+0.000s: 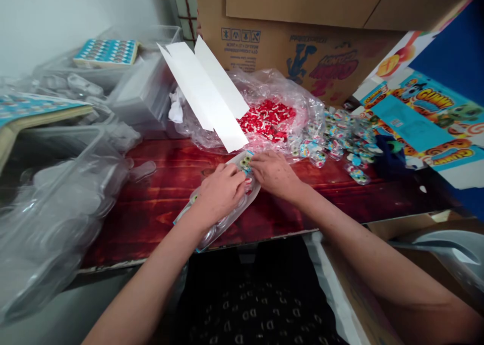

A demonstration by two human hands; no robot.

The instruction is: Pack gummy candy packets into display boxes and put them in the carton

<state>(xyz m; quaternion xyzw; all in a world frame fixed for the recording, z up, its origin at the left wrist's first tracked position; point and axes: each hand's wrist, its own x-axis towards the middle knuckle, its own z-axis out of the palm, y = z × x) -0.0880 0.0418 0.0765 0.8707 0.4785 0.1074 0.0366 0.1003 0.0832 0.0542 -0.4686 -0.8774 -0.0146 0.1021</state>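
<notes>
A long clear tray (238, 215) with rounded pockets and light blue edging lies aslant on the dark red wooden table, near its front edge. My left hand (223, 188) rests over its middle, fingers bent and held together, the thumb near a small red-and-white piece. At the tray's far end is my right hand (274, 173), its bent fingertips against small yellow-and-green printed pieces (245, 162). What either hand pinches is hidden under the fingers. Just beyond, red and white gummies (270, 118) fill an open clear plastic bag (302, 95).
A folded white card (212, 93) leans over the bag. Wrapped candies (340, 135) lie in a heap to the right, beside a printed blue box (423, 118). Clear bins (79, 133) hold plastic pieces at left. A large cardboard box (272, 57) stands behind.
</notes>
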